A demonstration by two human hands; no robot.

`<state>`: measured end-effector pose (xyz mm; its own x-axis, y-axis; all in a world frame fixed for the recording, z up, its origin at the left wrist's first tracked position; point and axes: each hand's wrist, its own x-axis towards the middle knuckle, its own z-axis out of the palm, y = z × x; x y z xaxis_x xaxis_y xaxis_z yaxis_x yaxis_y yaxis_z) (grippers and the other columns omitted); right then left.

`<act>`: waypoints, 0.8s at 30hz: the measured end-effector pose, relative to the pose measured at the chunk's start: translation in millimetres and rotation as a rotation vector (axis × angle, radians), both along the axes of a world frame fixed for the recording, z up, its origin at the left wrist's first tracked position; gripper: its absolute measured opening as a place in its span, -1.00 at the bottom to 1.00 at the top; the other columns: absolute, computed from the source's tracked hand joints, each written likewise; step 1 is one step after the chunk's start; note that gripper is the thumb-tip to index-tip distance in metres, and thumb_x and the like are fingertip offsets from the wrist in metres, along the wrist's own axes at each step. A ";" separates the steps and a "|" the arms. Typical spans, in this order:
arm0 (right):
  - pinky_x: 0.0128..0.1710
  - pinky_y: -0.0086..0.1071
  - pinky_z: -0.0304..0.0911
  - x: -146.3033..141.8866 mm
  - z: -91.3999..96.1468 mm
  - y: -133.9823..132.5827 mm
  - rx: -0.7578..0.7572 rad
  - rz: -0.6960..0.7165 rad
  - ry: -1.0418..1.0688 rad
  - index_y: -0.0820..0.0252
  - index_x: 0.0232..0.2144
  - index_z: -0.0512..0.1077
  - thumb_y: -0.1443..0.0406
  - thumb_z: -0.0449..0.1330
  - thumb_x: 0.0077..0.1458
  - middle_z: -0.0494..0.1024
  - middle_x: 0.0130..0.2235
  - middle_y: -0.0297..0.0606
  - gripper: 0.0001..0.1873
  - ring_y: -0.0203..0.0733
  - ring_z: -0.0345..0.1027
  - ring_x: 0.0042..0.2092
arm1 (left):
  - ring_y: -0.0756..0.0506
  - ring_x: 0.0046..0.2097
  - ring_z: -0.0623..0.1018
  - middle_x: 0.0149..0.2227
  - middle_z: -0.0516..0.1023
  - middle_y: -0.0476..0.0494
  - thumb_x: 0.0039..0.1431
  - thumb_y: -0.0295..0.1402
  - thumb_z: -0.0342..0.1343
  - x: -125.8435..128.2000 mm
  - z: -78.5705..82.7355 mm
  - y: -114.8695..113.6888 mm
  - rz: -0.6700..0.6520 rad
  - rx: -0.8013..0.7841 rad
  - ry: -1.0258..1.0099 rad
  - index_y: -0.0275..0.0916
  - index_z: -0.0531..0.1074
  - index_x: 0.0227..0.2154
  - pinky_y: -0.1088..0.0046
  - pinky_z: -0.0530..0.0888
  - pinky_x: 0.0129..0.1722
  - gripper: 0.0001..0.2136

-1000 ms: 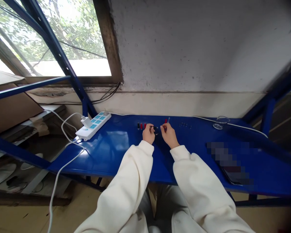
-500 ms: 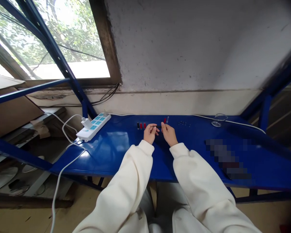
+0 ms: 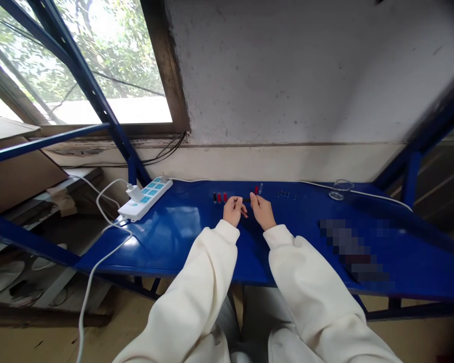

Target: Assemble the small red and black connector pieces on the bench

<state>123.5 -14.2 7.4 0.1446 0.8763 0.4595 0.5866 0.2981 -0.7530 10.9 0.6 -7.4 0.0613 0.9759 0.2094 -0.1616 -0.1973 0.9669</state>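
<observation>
Both my hands meet over the far middle of a blue metal shelf (image 3: 174,237). My left hand (image 3: 232,212) and my right hand (image 3: 262,210) are closed, pinching the two ends of a small dark rod-like part (image 3: 245,200) between them. Just left of my left hand stands a short row of small black and red pieces (image 3: 219,197). A red piece and a pale one (image 3: 258,189) stand right behind my right hand. Several tiny dark bits (image 3: 286,193) lie further right.
A white power strip (image 3: 146,198) with a plug and white cord lies at the shelf's back left. A small clear glass dish (image 3: 339,190) and a white cable sit at the back right. A dark flat object (image 3: 363,252) lies near the right front edge. Blue frame posts stand on both sides.
My hands have drawn slightly apart, so the small dark part between them shows more. The view has shifted a little; the pieces on the shelf have stayed put.
</observation>
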 end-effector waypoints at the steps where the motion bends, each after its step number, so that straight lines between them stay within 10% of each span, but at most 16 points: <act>1: -0.52 -0.46 0.02 -0.2 0.2 -0.3 0.000 0.003 -0.004 0.16 -0.69 0.15 0.01 -0.18 0.12 0.26 -0.67 -0.36 -0.51 -0.32 0.14 -0.58 | 0.08 -0.72 0.33 -0.71 0.31 0.11 -0.01 -0.02 -0.02 -0.2 0.4 -0.9 0.012 0.006 0.024 -0.28 0.22 -0.40 0.57 0.29 -0.68 -0.64; 24: -0.46 -0.46 0.08 -0.8 6.5 -4.4 0.005 0.145 -0.059 0.16 -0.60 0.22 0.06 -0.18 0.13 0.34 -0.58 -0.34 -0.57 -0.32 0.22 -0.52 | 0.09 -0.82 0.16 -0.89 0.09 0.11 0.00 -0.05 -0.03 -1.6 6.8 -4.0 0.163 -0.165 -0.056 -0.22 0.06 -0.77 0.57 0.13 -0.78 -0.57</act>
<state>122.7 -18.6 14.0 -0.0105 0.8839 0.4675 0.5806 0.3861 -0.7168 9.3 -3.4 -0.6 -0.1068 0.9932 0.0454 -0.1947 -0.0656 0.9787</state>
